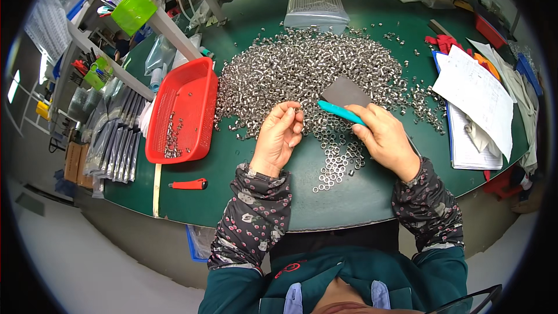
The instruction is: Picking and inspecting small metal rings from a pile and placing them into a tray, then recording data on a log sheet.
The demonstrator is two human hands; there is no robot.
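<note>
My left hand point(278, 136) is closed in a pinch, thumb against the forefinger, with what looks like a small metal ring between the tips. In my right hand point(383, 139) is a slim teal-handled tool point(337, 110), its tip pointing left toward the pinched fingers; its working end is too small to make out. Beyond both hands spreads a wide heap of small shiny metal rings point(302, 64). Between my wrists, a looser patch of rings point(334, 166) lies in a thin layer. A dark grey flat plate point(346, 90) rests on the heap behind the tool.
Left of the heap stands a red perforated basket point(197, 134) with some rings inside. A red cutter knife point(189, 184) lies nearer the edge of the green table point(131, 192). Papers on a blue clipboard point(476, 99) lie right; bagged parts point(317, 3) stand behind.
</note>
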